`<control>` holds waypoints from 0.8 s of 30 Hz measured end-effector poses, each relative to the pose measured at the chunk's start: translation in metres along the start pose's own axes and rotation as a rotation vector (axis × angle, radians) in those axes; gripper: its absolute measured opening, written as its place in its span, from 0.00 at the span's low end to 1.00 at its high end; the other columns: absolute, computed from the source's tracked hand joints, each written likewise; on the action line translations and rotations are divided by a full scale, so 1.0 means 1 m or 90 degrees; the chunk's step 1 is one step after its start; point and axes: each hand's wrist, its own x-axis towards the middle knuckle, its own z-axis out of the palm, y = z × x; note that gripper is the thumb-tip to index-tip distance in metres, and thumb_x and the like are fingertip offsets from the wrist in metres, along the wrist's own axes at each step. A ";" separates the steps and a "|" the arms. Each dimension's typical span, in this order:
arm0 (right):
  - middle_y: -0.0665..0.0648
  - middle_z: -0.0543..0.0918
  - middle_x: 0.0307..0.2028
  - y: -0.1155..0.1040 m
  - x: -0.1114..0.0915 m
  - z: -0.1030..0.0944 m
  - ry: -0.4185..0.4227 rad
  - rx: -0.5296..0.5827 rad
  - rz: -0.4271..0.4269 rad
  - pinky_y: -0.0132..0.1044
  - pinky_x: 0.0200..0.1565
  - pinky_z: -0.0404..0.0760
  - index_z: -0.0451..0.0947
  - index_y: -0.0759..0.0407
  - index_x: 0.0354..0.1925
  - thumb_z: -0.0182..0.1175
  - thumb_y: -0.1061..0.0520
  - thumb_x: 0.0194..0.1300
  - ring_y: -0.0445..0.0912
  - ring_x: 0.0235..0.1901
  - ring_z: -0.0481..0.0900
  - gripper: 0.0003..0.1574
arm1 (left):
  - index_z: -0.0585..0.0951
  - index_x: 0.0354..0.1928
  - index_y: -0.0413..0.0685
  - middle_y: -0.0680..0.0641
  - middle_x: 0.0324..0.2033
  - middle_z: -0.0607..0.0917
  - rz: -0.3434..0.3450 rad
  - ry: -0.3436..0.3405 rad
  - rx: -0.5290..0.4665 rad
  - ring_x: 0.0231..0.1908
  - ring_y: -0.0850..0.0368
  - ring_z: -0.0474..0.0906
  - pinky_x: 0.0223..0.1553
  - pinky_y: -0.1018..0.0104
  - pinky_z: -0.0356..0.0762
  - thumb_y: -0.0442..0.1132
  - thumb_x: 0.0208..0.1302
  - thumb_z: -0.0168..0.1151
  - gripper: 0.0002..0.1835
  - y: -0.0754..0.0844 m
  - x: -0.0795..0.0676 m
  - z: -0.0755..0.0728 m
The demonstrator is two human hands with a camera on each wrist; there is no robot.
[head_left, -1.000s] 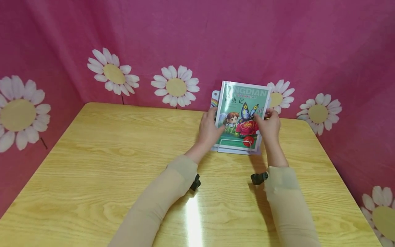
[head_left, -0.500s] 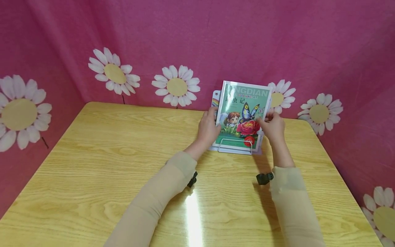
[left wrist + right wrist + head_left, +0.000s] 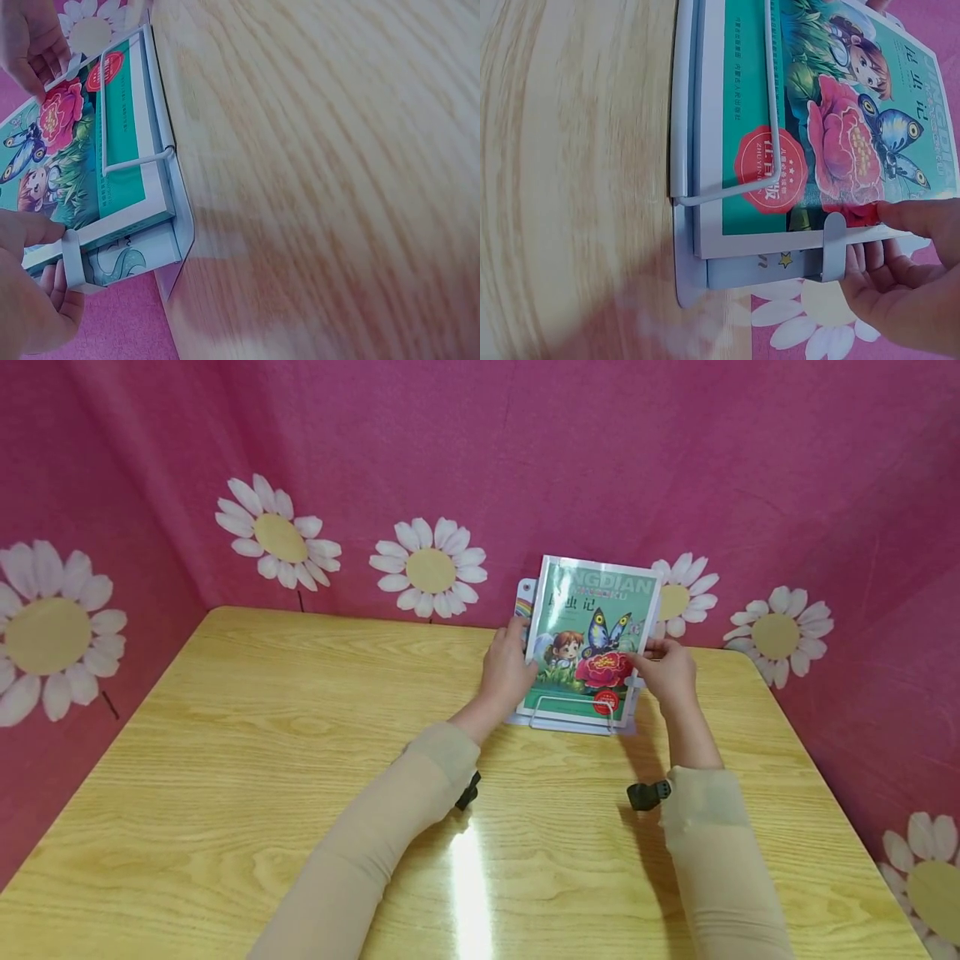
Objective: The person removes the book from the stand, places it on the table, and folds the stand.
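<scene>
A green-covered picture book (image 3: 588, 635) with a butterfly and a red flower leans upright on a pale book stand (image 3: 523, 597) at the back of the table. The stand's white wire holder (image 3: 771, 90) crosses the cover's lower part. My left hand (image 3: 506, 668) grips the left side; in the left wrist view its thumb and fingertips meet a side clip (image 3: 73, 259). On the right, my right hand (image 3: 671, 672) pinches the book's edge, thumb on the cover and fingers curled behind, beside another clip (image 3: 834, 247). The book hides most of the stand's back panel.
The wooden table (image 3: 300, 718) runs up to a pink curtain (image 3: 480, 443) printed with white daisies. A small black device (image 3: 648, 795) sits at the right sleeve cuff. Light reflects in a bright strip on the table's front.
My right hand has shifted right and slightly down, its thumb drawing back from the cover's flower toward the edge. The left thumb has drawn back slightly toward the left edge. The book stays in place.
</scene>
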 end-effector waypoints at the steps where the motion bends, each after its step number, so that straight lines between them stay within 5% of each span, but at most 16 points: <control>1: 0.63 0.75 0.46 0.001 0.000 0.000 -0.001 -0.001 -0.003 0.33 0.44 0.76 0.69 0.69 0.56 0.58 0.53 0.65 0.49 0.45 0.73 0.27 | 0.66 0.61 0.49 0.46 0.41 0.76 -0.003 -0.002 0.001 0.39 0.55 0.74 0.39 0.65 0.76 0.29 0.55 0.64 0.31 0.000 0.000 0.000; 11: 0.66 0.74 0.51 0.002 -0.001 0.001 0.032 0.010 -0.023 0.48 0.53 0.78 0.67 0.68 0.55 0.58 0.53 0.65 0.55 0.51 0.75 0.25 | 0.70 0.58 0.48 0.48 0.34 0.77 -0.010 0.005 -0.004 0.34 0.56 0.73 0.35 0.67 0.74 0.29 0.56 0.64 0.26 0.002 0.005 -0.004; 19: 0.63 0.76 0.49 -0.001 0.001 -0.002 0.040 0.003 -0.029 0.27 0.36 0.80 0.71 0.67 0.53 0.60 0.52 0.64 0.50 0.46 0.76 0.25 | 0.71 0.55 0.48 0.48 0.30 0.78 0.008 0.019 -0.012 0.32 0.56 0.74 0.33 0.66 0.74 0.28 0.55 0.63 0.25 0.001 0.010 -0.006; 24: 0.61 0.76 0.46 -0.003 0.003 -0.005 0.036 0.013 -0.034 0.25 0.34 0.80 0.71 0.67 0.53 0.61 0.52 0.63 0.47 0.43 0.76 0.25 | 0.71 0.57 0.49 0.48 0.31 0.79 0.014 0.030 0.002 0.33 0.55 0.74 0.34 0.64 0.74 0.28 0.54 0.63 0.27 0.002 0.011 -0.006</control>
